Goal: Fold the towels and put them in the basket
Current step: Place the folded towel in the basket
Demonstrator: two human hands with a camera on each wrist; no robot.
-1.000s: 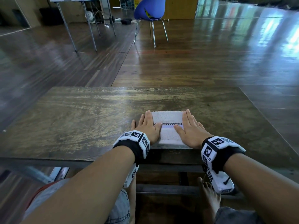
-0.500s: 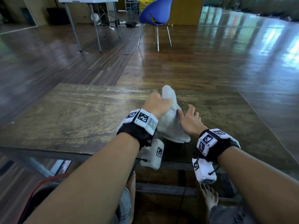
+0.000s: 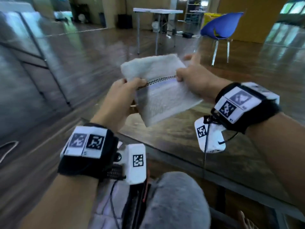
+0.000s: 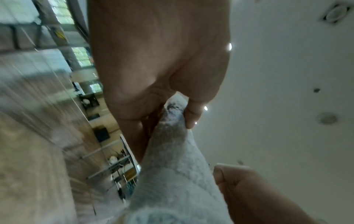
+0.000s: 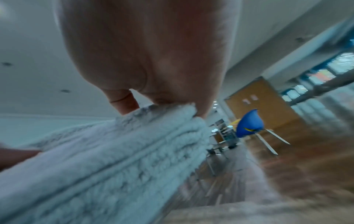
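Observation:
A folded white towel with a checkered band hangs in the air above the wooden table, held between both hands. My left hand pinches its left edge and my right hand grips its right edge. In the left wrist view the thumb and fingers clamp the towel. The right wrist view shows stacked folds of the towel gripped under my right hand. No basket is in view.
A blue chair and a white folding table stand on the wooden floor beyond. My knee in grey shorts is below the table's near edge. A glass partition frame runs along the left.
The towel lay flat under both palms a second ago; both hands have since lifted it off the table and hold it in the air. The head view has swung to the left.

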